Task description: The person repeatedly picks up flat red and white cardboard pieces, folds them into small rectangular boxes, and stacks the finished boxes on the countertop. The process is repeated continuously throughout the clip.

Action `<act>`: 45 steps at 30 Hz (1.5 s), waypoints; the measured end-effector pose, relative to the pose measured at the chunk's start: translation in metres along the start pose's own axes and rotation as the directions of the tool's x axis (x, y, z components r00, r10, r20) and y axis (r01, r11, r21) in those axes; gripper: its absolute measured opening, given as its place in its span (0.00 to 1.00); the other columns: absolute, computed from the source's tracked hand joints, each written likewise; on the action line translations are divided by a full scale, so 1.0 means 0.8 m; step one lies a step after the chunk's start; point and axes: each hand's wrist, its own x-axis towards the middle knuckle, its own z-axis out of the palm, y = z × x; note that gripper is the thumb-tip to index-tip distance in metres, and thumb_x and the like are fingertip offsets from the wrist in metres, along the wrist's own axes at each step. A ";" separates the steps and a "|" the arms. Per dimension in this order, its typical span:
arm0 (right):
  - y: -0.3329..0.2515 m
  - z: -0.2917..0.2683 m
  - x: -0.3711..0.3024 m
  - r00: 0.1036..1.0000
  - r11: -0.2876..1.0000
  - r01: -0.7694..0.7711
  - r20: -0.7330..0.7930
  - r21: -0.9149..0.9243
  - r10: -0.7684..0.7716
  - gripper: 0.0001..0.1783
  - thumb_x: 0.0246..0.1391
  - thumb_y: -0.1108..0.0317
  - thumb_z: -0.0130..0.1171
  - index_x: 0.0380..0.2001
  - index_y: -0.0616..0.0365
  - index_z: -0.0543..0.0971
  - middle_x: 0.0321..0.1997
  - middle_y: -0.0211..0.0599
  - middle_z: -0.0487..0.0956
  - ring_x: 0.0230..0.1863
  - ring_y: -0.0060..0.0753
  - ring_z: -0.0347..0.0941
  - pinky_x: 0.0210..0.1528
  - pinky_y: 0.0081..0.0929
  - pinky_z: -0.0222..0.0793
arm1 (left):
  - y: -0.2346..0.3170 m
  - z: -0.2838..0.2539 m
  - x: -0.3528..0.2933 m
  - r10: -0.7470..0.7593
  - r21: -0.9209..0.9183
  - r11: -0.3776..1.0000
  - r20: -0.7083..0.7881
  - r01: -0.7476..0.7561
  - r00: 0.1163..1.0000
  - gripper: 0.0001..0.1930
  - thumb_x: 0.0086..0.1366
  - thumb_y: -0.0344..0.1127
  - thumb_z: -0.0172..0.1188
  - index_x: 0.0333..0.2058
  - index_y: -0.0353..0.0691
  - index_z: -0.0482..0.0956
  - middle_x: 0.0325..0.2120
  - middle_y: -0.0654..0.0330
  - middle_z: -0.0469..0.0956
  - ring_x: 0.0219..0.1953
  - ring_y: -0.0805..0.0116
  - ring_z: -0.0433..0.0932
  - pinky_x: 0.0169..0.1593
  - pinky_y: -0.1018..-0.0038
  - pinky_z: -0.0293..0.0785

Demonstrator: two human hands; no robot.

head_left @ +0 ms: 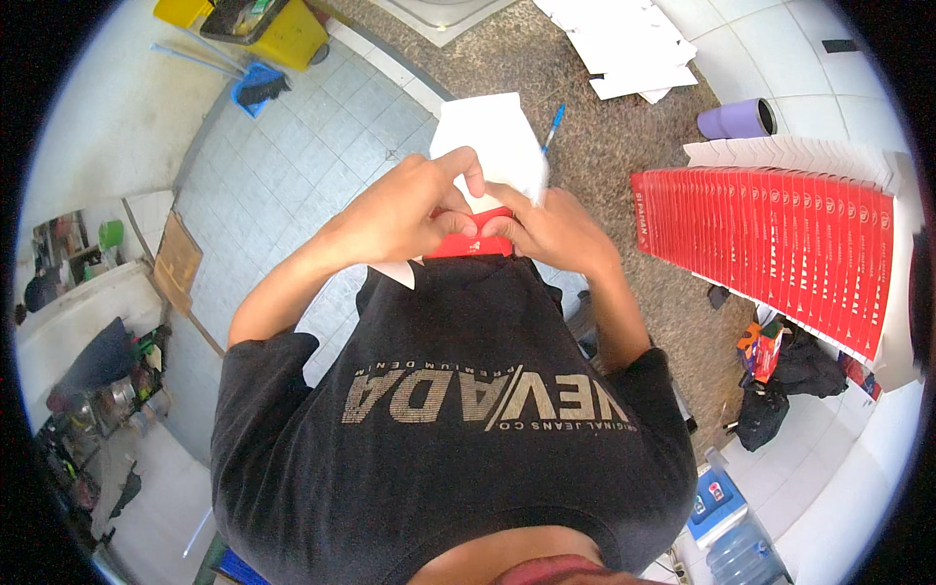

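Observation:
A red-and-white cardboard piece [492,132] is held in front of my chest, its white side spreading away from me and a red flap [466,246] nearest my shirt. My left hand [421,203] grips its left side, thumb on the red part and index finger bent over the white. On the other side my right hand [554,226] pinches it, with the thumb beside the left thumb at the red fold. A white corner [398,273] sticks out below my left hand. The fingers behind the card are hidden.
On the brown speckled counter [487,63] lie white sheets [629,49] and a blue pen [554,127]. A purple tumbler [736,119] lies near a long row of red-and-white folded cartons [770,244] at the right. A yellow bin [283,34] and blue dustpan [257,88] stand at the far left.

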 end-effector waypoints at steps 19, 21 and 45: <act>-0.009 0.002 -0.018 0.988 0.984 -0.129 0.072 -0.122 0.138 0.20 0.69 0.54 0.50 0.30 0.59 0.76 0.17 0.50 0.76 0.23 0.59 0.77 0.28 0.53 0.69 | -0.078 0.044 -0.002 0.415 -0.132 0.886 -0.200 -0.444 0.888 0.07 0.66 0.32 0.65 0.34 0.35 0.79 0.42 0.51 0.74 0.47 0.54 0.76 0.52 0.64 0.72; -0.017 -0.003 -0.023 0.981 0.983 -0.162 0.095 -0.080 0.170 0.19 0.69 0.54 0.50 0.31 0.58 0.76 0.20 0.54 0.77 0.26 0.63 0.77 0.28 0.55 0.68 | -0.064 0.054 -0.009 0.316 -0.041 0.940 -0.282 -0.340 0.906 0.06 0.64 0.28 0.63 0.36 0.33 0.77 0.40 0.49 0.73 0.45 0.50 0.76 0.50 0.64 0.72; -0.039 0.000 -0.028 0.891 0.961 -0.241 -0.361 0.136 0.275 0.37 0.52 0.61 0.71 0.61 0.59 0.66 0.56 0.55 0.67 0.56 0.57 0.69 0.57 0.47 0.67 | -0.025 0.099 0.030 0.360 0.284 0.929 -0.560 -0.235 0.746 0.20 0.62 0.28 0.69 0.48 0.32 0.70 0.39 0.44 0.80 0.38 0.44 0.82 0.41 0.58 0.78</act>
